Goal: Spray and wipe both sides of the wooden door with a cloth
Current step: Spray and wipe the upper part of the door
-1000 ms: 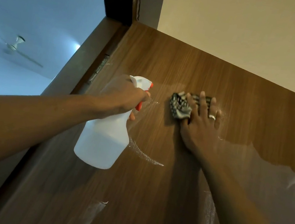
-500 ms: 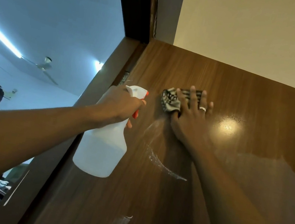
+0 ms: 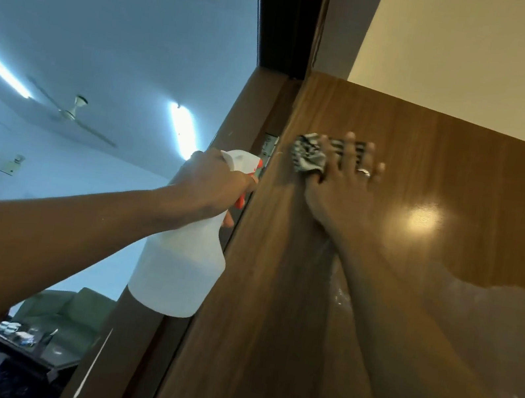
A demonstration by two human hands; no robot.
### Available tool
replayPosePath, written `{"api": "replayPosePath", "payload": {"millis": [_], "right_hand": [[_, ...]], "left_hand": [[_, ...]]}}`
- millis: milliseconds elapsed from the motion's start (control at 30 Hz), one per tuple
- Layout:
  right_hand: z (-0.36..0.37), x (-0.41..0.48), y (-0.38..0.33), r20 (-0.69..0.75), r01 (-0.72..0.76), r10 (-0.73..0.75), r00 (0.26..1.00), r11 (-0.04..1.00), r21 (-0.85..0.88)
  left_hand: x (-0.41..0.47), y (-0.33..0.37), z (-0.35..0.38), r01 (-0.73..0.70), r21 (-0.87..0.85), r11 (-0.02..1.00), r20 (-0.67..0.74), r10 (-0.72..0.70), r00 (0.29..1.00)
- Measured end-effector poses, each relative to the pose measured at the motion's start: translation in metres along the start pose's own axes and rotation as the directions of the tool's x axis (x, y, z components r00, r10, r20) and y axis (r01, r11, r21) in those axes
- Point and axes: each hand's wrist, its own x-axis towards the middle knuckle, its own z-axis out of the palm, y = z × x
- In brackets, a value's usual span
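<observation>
The right hand (image 3: 339, 190) is pressing a striped cloth (image 3: 308, 156) flat against the wooden door (image 3: 461, 204) near its top left corner, fingers spread wide. The left hand (image 3: 211, 186) is gripping a white spray bottle (image 3: 177, 271) by the neck, just left of the door's hinged edge, a finger curling over the orange trigger (image 3: 241, 200).

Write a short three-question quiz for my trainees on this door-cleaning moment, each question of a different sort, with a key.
1. True or false: the right hand presses the cloth flat against the wooden door.
2. What does the left hand hold? A) spray bottle B) sponge C) brush
3. Fill in: the trigger on the bottle is coloured ____.

Key: 1 true; 2 A; 3 orange.
</observation>
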Motion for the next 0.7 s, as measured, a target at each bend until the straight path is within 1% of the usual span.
{"api": "replayPosePath", "payload": {"millis": [100,167,200,233,300,367,400,433,533,600,700], "right_hand": [[0.012,-0.031,-0.031,-0.031,0.115,-0.118,0.993,0.991,-0.063],[0.016,-0.059,-0.025,-0.033,0.139,-0.142,0.989,0.987,-0.082],[0.016,-0.068,-0.018,-0.012,0.141,-0.142,0.990,0.986,-0.088],[0.013,-0.071,-0.010,0.018,0.127,-0.125,0.992,0.987,-0.095],[0.007,-0.057,-0.004,0.066,0.025,-0.019,0.998,0.996,-0.086],[0.002,-0.025,-0.015,0.046,-0.107,0.108,0.993,0.994,-0.030],[0.002,-0.008,-0.026,0.034,-0.136,0.137,0.990,0.991,-0.012],[0.004,0.006,-0.038,0.023,-0.133,0.133,0.991,0.991,-0.004],[0.017,0.011,-0.072,-0.025,-0.004,0.003,1.000,1.000,-0.030],[0.025,-0.016,-0.081,-0.036,0.078,-0.079,0.996,0.996,-0.049],[0.032,-0.077,-0.079,-0.018,0.176,-0.177,0.984,0.983,-0.046]], "left_hand": [[0.002,-0.013,-0.012,0.007,0.012,1.000,-0.003,-0.007,1.000],[0.001,-0.022,-0.017,0.007,0.002,1.000,0.018,-0.007,1.000],[0.001,-0.026,-0.020,0.004,-0.015,1.000,0.034,-0.003,0.999],[0.000,-0.029,-0.023,0.002,-0.027,1.000,0.049,0.000,0.999],[0.001,-0.034,-0.027,-0.007,-0.027,1.000,0.067,0.008,0.998],[-0.001,-0.034,-0.029,-0.021,0.000,1.000,0.070,0.021,0.997],[-0.002,-0.034,-0.030,-0.026,0.013,1.000,0.067,0.025,0.997],[-0.002,-0.034,-0.029,-0.032,0.016,0.999,0.061,0.031,0.998],[-0.002,-0.035,-0.029,-0.025,-0.039,0.999,0.067,0.027,0.997],[-0.005,-0.038,-0.027,-0.007,-0.072,0.997,0.091,0.014,0.996],[-0.013,-0.042,-0.025,0.024,-0.045,0.999,0.106,-0.019,0.994]]}}
